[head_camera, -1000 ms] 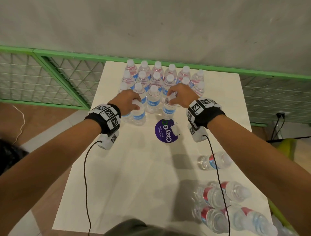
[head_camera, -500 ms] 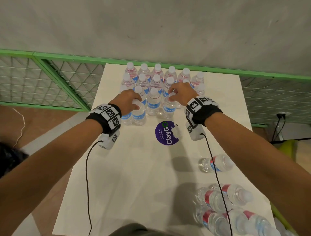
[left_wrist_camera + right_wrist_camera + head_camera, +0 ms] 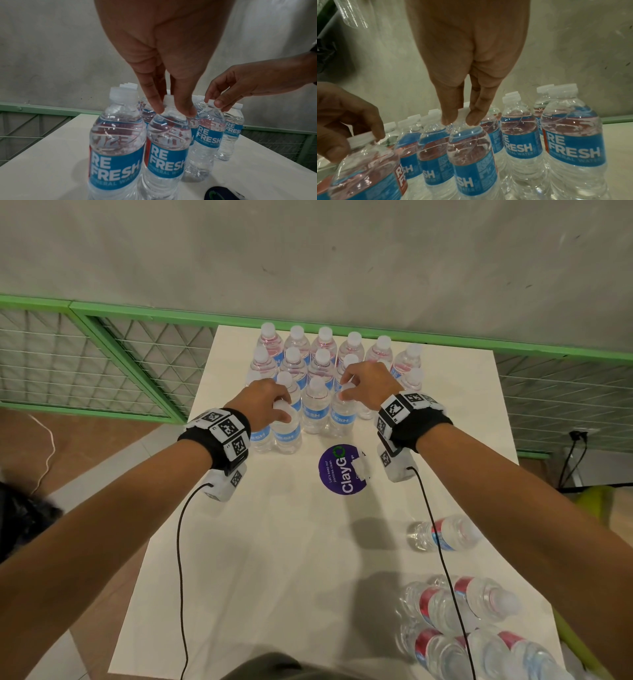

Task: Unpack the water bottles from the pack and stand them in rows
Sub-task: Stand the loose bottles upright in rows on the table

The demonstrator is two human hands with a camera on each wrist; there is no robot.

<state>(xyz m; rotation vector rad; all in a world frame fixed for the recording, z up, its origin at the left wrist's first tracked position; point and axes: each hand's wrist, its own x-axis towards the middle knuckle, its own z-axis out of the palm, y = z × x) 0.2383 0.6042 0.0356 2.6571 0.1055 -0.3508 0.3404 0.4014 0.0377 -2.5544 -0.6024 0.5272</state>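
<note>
Several clear water bottles with blue labels stand in rows (image 3: 322,361) at the far end of the white table (image 3: 274,559). My left hand (image 3: 284,412) (image 3: 173,109) pinches the white cap of an upright bottle (image 3: 287,434) (image 3: 167,155) in the front row. My right hand (image 3: 346,392) (image 3: 459,120) pinches the cap of another upright front-row bottle (image 3: 340,419) (image 3: 471,155), further right. Both bottles stand on the table. More bottles (image 3: 459,621) lie bunched on their sides at the near right corner, and one single bottle (image 3: 443,534) lies apart from them.
A round purple sticker (image 3: 337,470) lies on the table just in front of the rows. A green metal mesh railing (image 3: 113,361) runs behind and to the left of the table, with a grey wall above it. Cables hang from both wrists.
Both hands keep pinching the same bottle caps. The right hand's bottle has shifted slightly toward the rows; otherwise almost nothing has moved.
</note>
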